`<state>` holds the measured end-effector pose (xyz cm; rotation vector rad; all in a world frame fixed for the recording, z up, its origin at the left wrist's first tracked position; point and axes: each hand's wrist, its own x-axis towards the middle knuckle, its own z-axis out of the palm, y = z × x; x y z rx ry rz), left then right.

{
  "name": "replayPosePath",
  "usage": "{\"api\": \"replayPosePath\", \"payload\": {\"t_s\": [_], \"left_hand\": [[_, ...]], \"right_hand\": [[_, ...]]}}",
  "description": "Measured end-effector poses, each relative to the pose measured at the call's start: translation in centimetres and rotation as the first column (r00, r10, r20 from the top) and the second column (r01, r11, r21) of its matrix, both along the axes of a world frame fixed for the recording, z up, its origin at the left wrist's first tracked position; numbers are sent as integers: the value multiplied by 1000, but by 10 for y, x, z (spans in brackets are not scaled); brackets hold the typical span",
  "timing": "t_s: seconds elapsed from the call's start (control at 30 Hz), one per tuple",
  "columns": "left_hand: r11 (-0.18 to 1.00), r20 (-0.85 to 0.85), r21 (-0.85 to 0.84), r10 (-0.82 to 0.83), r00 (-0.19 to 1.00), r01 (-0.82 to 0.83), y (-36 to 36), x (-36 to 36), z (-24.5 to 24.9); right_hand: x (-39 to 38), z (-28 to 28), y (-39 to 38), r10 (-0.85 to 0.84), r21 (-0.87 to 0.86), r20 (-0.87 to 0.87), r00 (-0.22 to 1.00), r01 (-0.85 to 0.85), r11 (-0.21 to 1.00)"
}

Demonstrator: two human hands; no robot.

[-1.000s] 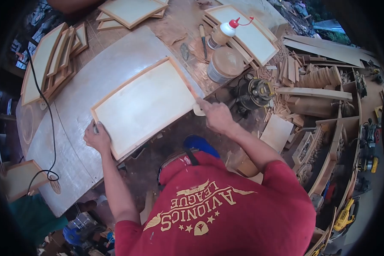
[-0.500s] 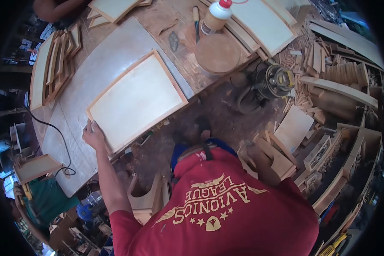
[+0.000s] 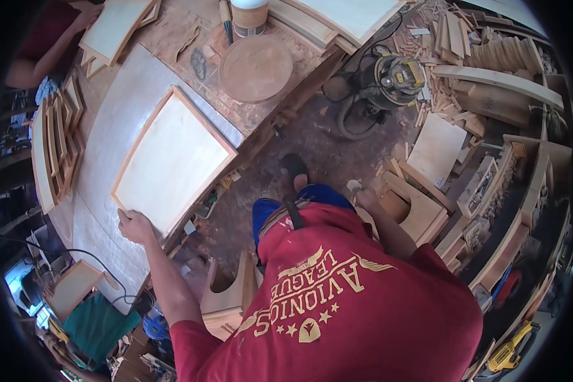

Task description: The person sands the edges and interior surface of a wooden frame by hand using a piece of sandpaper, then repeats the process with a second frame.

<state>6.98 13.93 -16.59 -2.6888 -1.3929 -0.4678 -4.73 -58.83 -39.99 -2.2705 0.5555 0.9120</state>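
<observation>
A pale panel with a thin wooden frame (image 3: 175,157) lies on the grey sheet (image 3: 95,210) covering part of the workbench. My left hand (image 3: 137,226) grips the panel's near left corner, its fingers over the frame edge. Low at my right side, my right hand (image 3: 365,198) is closed around a small pale object (image 3: 354,185) too small to name. Past the panel, a round brown lid-like disc (image 3: 256,68) sits near the bench edge, close to a white-and-brown bottle (image 3: 249,18) and a chisel-like tool (image 3: 226,19).
Stacked frames (image 3: 57,140) stand at the left, more framed panels (image 3: 347,19) at the back. Another person's arm (image 3: 63,41) reaches a frame (image 3: 118,25). A shop vacuum (image 3: 391,79) and wood scraps (image 3: 449,38) occupy the floor. A black cable (image 3: 76,253) crosses the bench's left end.
My view has shifted, and bench things sit farther left and higher. My right hand has come into sight with a small pale object. My left hand stays at the panel's corner.
</observation>
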Motion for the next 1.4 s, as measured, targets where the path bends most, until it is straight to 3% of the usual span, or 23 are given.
{"api": "replayPosePath", "payload": {"t_s": [0.07, 0.17, 0.23, 0.33, 0.37, 0.4, 0.47, 0.53, 0.6, 0.67, 0.73, 0.77, 0.87, 0.97, 1.0, 1.07, 1.17, 1.2, 1.27, 1.37, 1.4], "left_hand": [[999, 40, -3, -40, 998, 40, -2, -2, 0], [992, 148, -51, -108, 983, 117, 8, -7, -11], [988, 198, -27, -146, 969, 154, 4, -5, -2], [993, 347, -63, -71, 935, 99, 2, -5, -2], [998, 297, -60, -7, 955, 25, -5, -5, 7], [999, 349, -32, 34, 936, -25, -20, -6, 18], [993, 443, 14, 97, 891, -115, -61, -4, 32], [981, 612, -196, 113, 783, 11, -119, -15, 27], [848, 726, -508, 325, 606, 154, -200, -14, 23], [700, 643, -681, 432, 633, 213, -245, -11, 12], [839, 443, -544, 302, 844, -15, -243, -6, 22], [894, 308, -436, 257, 916, -104, -238, 0, 26], [887, 188, -441, 241, 952, -138, -202, -3, 18], [902, 123, -409, 208, 970, -141, -190, -5, 26], [901, 80, -412, 187, 979, -138, -188, -5, 29], [934, 93, -354, 85, 992, -47, -173, -7, 26], [955, 217, -209, -166, 962, 212, -116, -16, -6], [939, 272, -141, -269, 924, 315, -95, -15, -17], [872, 298, -160, -404, 865, 462, -64, 4, -1], [765, 365, -233, -504, 783, 600, -18, 38, 8], [730, 394, -264, -515, 761, 630, -8, 52, 10]], "right_hand": [[39, 48, 31, -1, -23, -61, 998, 0, 1000], [71, 77, 50, -204, 108, -17, 979, 205, 973], [62, 34, 25, 48, -3, 168, 985, -48, 999], [87, 46, 23, -86, 19, 34, 996, 85, 996], [93, 58, 22, -169, 32, -27, 985, 170, 985], [90, 62, 14, -173, 29, 31, 984, 172, 985], [71, 2, -18, -137, 19, 184, 973, 136, 991], [47, -57, -50, -141, -88, 157, 978, 156, 984], [25, -104, -76, -170, -107, 119, 978, 183, 977], [31, -108, -80, -205, -101, 110, 973, 216, 971], [40, -80, -60, -222, -112, 141, 965, 238, 965], [74, 2, -31, -257, -57, -63, 964, 253, 966], [101, -15, -26, -17, -97, 87, 996, 26, 995], [135, 94, 29, -85, 152, 125, 988, 66, 986], [138, 83, 30, 31, 62, 218, 975, -45, 997], [136, 64, 34, 281, -150, 345, 896, -243, 958], [153, 213, 107, 158, 48, 271, 949, -177, 983], [150, 213, 113, 135, 150, 311, 941, -189, 970], [145, 214, 125, 83, 350, 374, 924, -223, 910], [147, 256, 173, 193, 413, 527, 827, -449, 792], [147, 271, 194, 244, 346, 598, 763, -521, 781]]}}
